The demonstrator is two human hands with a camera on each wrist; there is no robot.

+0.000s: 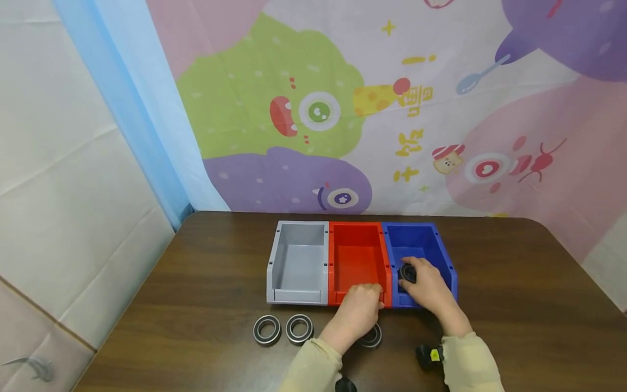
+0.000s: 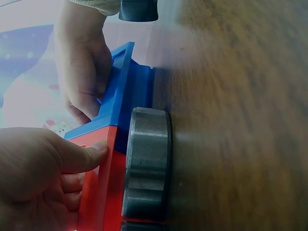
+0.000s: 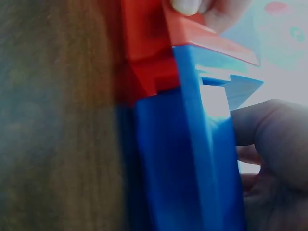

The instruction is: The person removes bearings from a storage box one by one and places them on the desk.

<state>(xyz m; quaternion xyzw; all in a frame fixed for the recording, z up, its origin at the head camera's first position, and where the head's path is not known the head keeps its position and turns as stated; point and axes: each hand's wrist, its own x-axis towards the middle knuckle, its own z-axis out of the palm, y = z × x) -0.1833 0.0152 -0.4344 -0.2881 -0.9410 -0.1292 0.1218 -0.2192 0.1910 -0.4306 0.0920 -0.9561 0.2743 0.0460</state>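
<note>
My right hand (image 1: 431, 288) pinches a dark metal ball bearing (image 1: 407, 273) between thumb and fingers, inside the front part of the blue bin (image 1: 416, 239). In the right wrist view the blue bin's wall hides that bearing. My left hand (image 1: 356, 313) grips the front lip of the red bin (image 1: 357, 260), and the left wrist view has its thumb outside the lip with the fingers curled over inside. Another ball bearing (image 1: 377, 338) lies on the table beside my left wrist, partly covered by it; it looms large as a steel ring (image 2: 148, 166) in the left wrist view.
A grey bin (image 1: 301, 267) stands against the red one, left of it. Two more bearings, a left one (image 1: 257, 331) and a right one (image 1: 290, 330), lie on the brown wooden table (image 1: 206, 305) before it. A patterned curtain (image 1: 313, 179) hangs behind the table.
</note>
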